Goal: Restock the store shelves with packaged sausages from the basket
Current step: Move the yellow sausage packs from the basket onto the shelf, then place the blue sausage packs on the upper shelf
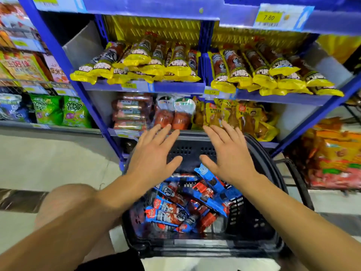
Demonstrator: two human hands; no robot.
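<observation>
Both hands are spread flat with fingers straight and hold nothing: the left hand [151, 153] and right hand [227, 153] hover side by side above the far end of a dark plastic shopping basket [259, 227]. In the basket lie blue-wrapped sausage packs [175, 208] in a loose heap. Beyond the fingertips stands a blue shelf rack [172, 87], its middle tier holding yellow-wrapped sausages [136, 65].

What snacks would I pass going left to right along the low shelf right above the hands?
Green onion rings bags → stacked red sausage packs → two red packs with white tops → yellow packets.
</observation>
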